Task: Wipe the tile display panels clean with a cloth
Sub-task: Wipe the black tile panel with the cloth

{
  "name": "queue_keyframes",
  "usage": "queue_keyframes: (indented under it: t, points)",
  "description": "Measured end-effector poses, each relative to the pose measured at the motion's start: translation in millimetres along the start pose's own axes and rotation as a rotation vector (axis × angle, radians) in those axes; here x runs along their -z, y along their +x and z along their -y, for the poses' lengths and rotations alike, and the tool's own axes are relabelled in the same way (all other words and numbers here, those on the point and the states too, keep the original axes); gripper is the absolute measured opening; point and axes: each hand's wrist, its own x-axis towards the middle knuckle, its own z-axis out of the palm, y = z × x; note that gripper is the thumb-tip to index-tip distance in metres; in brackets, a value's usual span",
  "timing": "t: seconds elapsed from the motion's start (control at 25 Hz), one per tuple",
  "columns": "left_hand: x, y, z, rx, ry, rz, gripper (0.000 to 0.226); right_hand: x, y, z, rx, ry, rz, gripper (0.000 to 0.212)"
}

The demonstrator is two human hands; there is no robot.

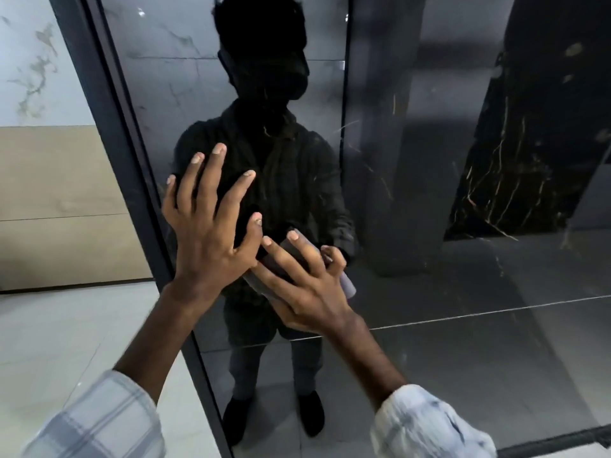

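Left hand [211, 226] lay flat w/ fingers spread wide on the glossy black tile display panel [413, 193]. Right hand [297, 282], just beside its thumb, pressed a folded greyish-purple cloth [348, 285] against the panel – fingers straight over it, cloth edge poking out past the little finger.

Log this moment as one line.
left hand: flat on panel | right hand: presses cloth to panel | wiping underway

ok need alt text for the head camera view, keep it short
A person's right hand presses a folded purple cloth flat against a glossy dark tile panel, while the left hand rests beside it with fingers spread on the panel. The panel has a black frame and mirrors a dark figure.
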Motion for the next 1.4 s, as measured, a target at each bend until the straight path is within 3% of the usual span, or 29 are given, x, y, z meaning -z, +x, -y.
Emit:
queue_keyframes:
  t: [0.08,0.24,0.28,0.32,0.44,0.52,0.68,0.76,0.8,0.92,0.96,1.0,1.16,1.2,1.32,1.36,1.4]
  points:
    - [-1.7,-0.5,-1.8,0.026,0.034,-0.005,0.054,17.7,8.3,-46.9,-0.058,0.001,-0.089,0.053]
    - [-5.7,-7.0,-15.9,0.048,0.079,0.084,0.068,42.7,46.4,-110.6,-0.609,-0.010,-0.362,0.059]
    - [-5.3,-7.8,-18.7,0.063,0.071,0.088,0.068,40.5,53.5,-101.9,-0.648,-0.016,-0.369,0.060]
    - [-3.4,-6.8,-19.7,0.072,0.069,0.080,0.067,34.5,55.5,-87.9,-0.558,-0.027,-0.326,0.059]
    - [5.6,9.2,-17.0,0.015,0.037,0.016,0.063,22.8,49.7,-63.1,0.043,-0.034,-0.098,0.050]
    - [11.6,31.0,-11.8,-0.026,0.009,-0.027,0.060,35.3,62.9,-84.3,0.078,-0.032,-0.088,0.047]
    - [16.5,87.1,8.3,-0.002,0.088,-0.066,0.065,70.4,110.1,-150.3,-0.506,-0.032,-0.320,0.057]
    - [17.2,100.5,16.7,0.035,0.135,-0.065,0.066,70.5,128.9,-143.3,-0.644,-0.003,-0.369,0.061]
    - [16.0,101.0,18.5,0.042,0.165,-0.060,0.065,63.5,133.1,-129.0,-0.564,-0.018,-0.345,0.062]
    - [11.1,92.6,16.1,0.008,0.230,-0.045,0.064,48.6,127.2,-96.2,0.001,-0.091,-0.121,0.064]
    - [10.6,90.8,15.6,0.004,0.217,-0.044,0.063,53.1,129.4,-108.1,0.099,-0.105,-0.098,0.063]
    - [11.5,91.4,16.4,0.003,0.194,-0.045,0.064,61.1,135.5,-125.6,0.094,-0.113,-0.123,0.063]
    - [19.5,107.7,21.2,-0.012,0.165,-0.067,0.064,84.8,177.1,-159.2,-0.598,-0.003,-0.344,0.064]
    - [22.3,114.7,21.7,-0.025,0.160,-0.088,0.063,80.3,186.1,-142.2,-0.614,-0.015,-0.326,0.065]
    - [29.4,138.9,27.2,-0.068,0.125,-0.102,0.066,61.2,180.7,-105.1,-0.031,-0.141,-0.136,0.060]
    - [30.6,145.2,29.6,-0.076,0.134,-0.094,0.067,66.3,181.4,-115.9,0.063,-0.167,-0.126,0.059]
    - [30.3,149.9,32.6,-0.079,0.158,-0.091,0.067,74.3,186.1,-131.2,0.017,-0.166,-0.152,0.059]
